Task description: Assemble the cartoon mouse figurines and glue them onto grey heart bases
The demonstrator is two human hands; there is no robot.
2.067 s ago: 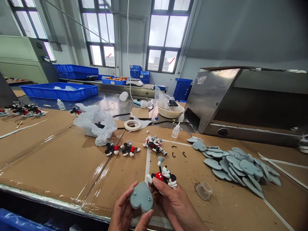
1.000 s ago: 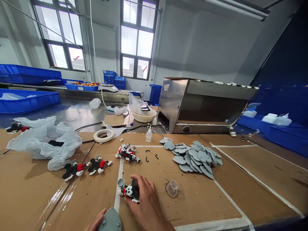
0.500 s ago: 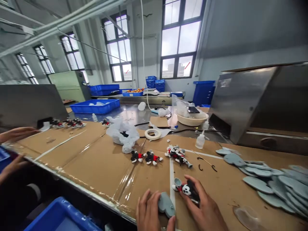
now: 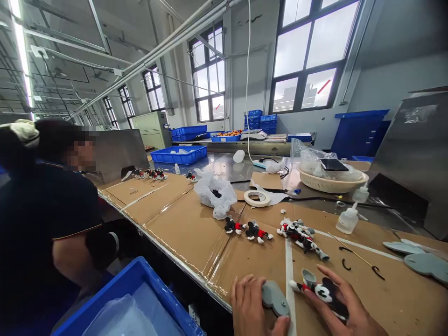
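Observation:
My left hand is closed around a grey, rounded flat plate with a small hole, held at the table's near edge. To its right, my right hand grips a black, white and red mouse figurine between thumb and fingers. A small grey cup-like part shows at the figurine's lower body. Figurine and plate are apart. Just beyond my hands lie two mouse figurines and a heap of black-and-white spotted figures.
Thin black curved pieces and a stick lie near a squeeze bottle. Further grey plates are at the right. A tape roll and plastic bag lie mid-table. A co-worker sits left, beside a blue bin.
My view has swung to the left, so the co-worker's head and torso now show and the scene sits further right. Both hands still hold the same pieces.

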